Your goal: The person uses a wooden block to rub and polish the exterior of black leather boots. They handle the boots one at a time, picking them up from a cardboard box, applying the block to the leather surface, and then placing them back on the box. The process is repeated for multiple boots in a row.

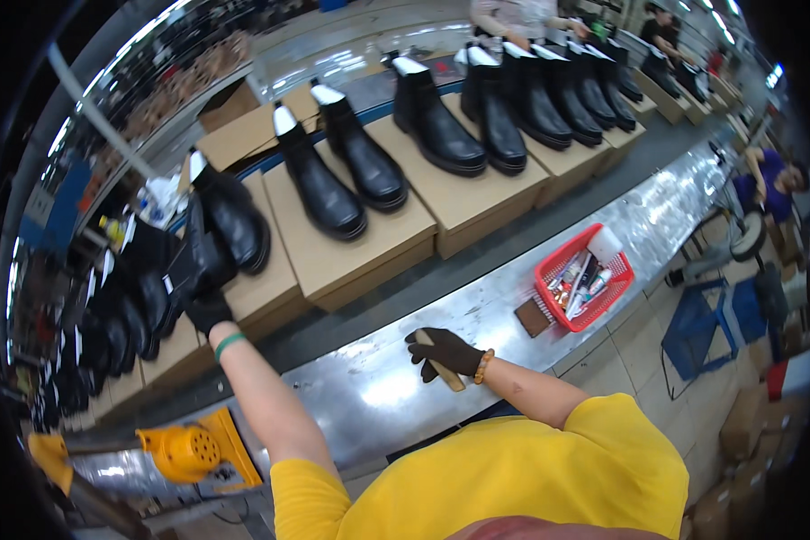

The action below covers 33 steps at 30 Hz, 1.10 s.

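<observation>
At the left of the frame, the left hand, gloved in black, is closed around the shaft of a black ankle boot, which stands on a brown cardboard box on the conveyor line. A green band is seen at that wrist. Lower centre, the right hand, in a dark brown glove, is wrapped around a wooden handle and is rested on the shiny metal bench; what the handle belongs to cannot be made out. A beaded bracelet is worn at that wrist.

Across the upper half, more black boots are lined up in pairs on further boxes, running off to the upper right. At centre right, a red plastic basket of small tools is set on the bench, with a brown block just beside it. At the lower left, a yellow machine is seen. Another person, in purple, is seated at the far right.
</observation>
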### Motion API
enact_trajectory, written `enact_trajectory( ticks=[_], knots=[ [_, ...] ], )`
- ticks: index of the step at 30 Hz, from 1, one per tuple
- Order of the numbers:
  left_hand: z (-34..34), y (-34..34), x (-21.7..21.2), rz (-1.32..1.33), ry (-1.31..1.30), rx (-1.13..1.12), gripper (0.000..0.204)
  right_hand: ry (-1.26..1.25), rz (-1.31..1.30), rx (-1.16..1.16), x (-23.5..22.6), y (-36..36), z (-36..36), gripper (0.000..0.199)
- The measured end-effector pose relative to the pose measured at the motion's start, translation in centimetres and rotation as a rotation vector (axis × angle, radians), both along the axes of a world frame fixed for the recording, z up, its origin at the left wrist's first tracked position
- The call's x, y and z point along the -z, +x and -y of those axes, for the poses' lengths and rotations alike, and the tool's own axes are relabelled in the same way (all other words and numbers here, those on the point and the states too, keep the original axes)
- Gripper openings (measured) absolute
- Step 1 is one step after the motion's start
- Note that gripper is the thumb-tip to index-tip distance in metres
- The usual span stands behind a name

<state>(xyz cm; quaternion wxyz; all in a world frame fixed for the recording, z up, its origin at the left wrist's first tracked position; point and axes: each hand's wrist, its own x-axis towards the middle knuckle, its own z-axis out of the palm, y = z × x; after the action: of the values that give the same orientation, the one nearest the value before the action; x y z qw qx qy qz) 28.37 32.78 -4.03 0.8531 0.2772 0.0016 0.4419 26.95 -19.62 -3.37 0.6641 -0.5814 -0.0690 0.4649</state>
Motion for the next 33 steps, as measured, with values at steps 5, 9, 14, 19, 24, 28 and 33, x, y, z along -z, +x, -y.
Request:
enact_trajectory(
  ticks=[5, 9, 14, 19, 24, 28, 33],
  knots=[
    [3.9, 3.2, -3.4, -0.322, -0.056, -0.09, 0.034, 0.016, 0.001, 0.036, 0.3, 0.4, 1.2, 0.039],
    [1.4, 3.9, -2.2, -0.451, 0.081, -0.177, 0.036, 0.032, -0.038, 0.035, 0.0, 0.0, 1.0, 0.04],
    [0.5, 3.7, -1.6, -0.462, -0.015, -0.199, 0.041, 0.0, -0.014, 0.013, 0.1, 0.1, 1.1, 0.039],
    [2.6, 4.4, -2.3, -0.603, -0.063, -0.395, 0.032, 0.017, -0.04, 0.021, 0.5, 0.2, 1.2, 0.041],
    [1.7, 2.0, -2.9, -0.583, -0.04, -0.477, 0.024, 0.04, -0.035, 0.016, 0.5, -0.2, 0.6, 0.041],
    [6.7, 0.5, -3.9, -0.553, -0.057, -0.509, 0.027, 0.045, 0.001, 0.049, 0.9, -0.2, 0.9, 0.039],
    [7.3, -6.0, -4.1, -0.514, 0.052, -0.546, 0.036, 0.066, 0.003, 0.048, 0.8, -0.8, 0.4, 0.037]
  ],
)
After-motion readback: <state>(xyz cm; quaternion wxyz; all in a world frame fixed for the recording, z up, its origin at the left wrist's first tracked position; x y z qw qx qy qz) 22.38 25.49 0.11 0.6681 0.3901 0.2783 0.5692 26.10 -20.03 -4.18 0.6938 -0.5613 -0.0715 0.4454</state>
